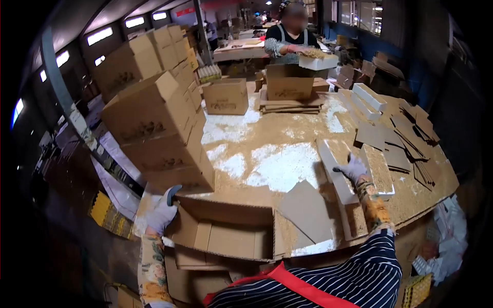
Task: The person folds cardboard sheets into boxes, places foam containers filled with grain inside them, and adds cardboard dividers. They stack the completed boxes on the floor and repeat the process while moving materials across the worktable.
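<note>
An open, empty cardboard box (233, 231) stands at the near left of the table. My left hand (163, 211), in a pale glove with dark fingertips, is at the box's left end, its fingers curled at the upper left corner. On the right, my right hand (353, 169), also gloved, lies on a long white foam tray (335, 172) with its fingers spread. A second foam tray filled with tan shavings (377, 169) lies just right of that hand. Flat grey-brown cardboard sheets (307, 213) rest between the box and the trays.
Stacked closed cartons (154, 126) rise at the left. Across the table (282, 167), a person (291, 36) holds a foam tray (318, 62) behind an open box (290, 84). Another carton (226, 96) stands nearby. Cardboard pieces (405, 138) and foam trays (368, 100) lie on the right.
</note>
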`<state>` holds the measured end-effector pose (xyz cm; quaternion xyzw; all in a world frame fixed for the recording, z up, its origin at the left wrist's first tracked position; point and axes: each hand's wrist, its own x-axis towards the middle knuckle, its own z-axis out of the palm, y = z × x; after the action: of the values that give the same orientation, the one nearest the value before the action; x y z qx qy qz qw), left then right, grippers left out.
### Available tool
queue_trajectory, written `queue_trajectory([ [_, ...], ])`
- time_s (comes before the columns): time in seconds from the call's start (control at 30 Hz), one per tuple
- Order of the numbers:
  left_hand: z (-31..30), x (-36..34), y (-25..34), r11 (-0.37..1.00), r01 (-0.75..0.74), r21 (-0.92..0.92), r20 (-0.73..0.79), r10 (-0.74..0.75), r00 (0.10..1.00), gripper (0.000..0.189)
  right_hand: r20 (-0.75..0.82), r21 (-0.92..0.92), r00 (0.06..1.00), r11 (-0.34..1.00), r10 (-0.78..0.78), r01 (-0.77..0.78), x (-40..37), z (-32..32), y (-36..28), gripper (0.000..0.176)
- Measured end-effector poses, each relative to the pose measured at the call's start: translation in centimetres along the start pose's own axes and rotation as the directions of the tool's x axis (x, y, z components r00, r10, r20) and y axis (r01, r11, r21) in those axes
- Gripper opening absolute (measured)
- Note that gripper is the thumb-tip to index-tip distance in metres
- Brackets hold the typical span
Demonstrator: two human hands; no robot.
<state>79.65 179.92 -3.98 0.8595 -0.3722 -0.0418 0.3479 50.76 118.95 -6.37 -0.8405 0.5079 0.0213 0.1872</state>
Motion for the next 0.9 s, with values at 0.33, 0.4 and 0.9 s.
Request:
queue_trajectory([
  [0.33,0.7,1.8,-3.2,0.987,0.017,-0.163,0.025,-0.013,1.0,0.046,-0.051,0.906,0.211,0.044,-0.976,0.422,-26.3,-8.0,-26.2,0.104],
  [0.4,0.1,-1.4,-1.3,0.892,0.094,-0.443,-0.047,-0.128,0.991,0.042,0.044,0.954,0.077,0.064,-0.996,0.292,-29.0,-4.9,-29.5,0.104],
  [0.9,0.8,-0.6,-3.3,0.421,0.105,-0.901,-0.009,-0.261,0.965,0.048,0.116,-0.077,0.046,0.037,-0.992,0.996,-28.9,4.9,-26.4,0.106],
])
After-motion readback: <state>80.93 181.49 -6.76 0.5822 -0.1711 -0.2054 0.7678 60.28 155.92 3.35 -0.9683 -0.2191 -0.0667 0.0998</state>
